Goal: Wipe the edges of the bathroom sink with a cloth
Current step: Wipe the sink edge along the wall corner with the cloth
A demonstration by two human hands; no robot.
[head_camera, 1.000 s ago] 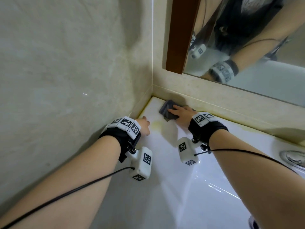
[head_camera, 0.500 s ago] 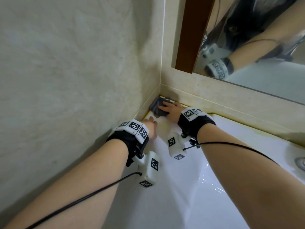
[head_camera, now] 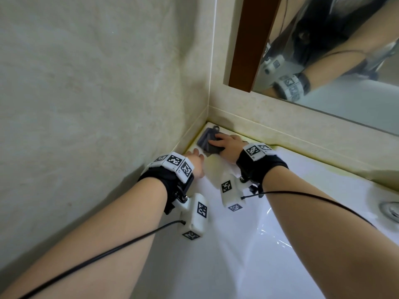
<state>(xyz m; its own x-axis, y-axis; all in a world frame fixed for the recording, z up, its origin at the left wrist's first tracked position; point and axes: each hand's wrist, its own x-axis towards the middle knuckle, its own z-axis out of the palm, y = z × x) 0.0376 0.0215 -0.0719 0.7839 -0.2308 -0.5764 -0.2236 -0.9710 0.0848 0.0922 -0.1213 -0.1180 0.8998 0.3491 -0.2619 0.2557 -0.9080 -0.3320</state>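
**Cloth [head_camera: 206, 139] at the sink [head_camera: 237, 244] corner**

Your left hand [head_camera: 196, 161] rests on the sink's rim, its grip seemingly loose and empty. Just beyond, your right hand [head_camera: 227, 146] presses fairly flat fingers onto the dark cloth in the rim's far corner.

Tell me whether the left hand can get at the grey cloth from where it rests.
Probably yes. The left hand rests on the sink rim right beside the grey cloth, with only bare rim between them. The right hand presses on the cloth's right part, leaving the near edge free.
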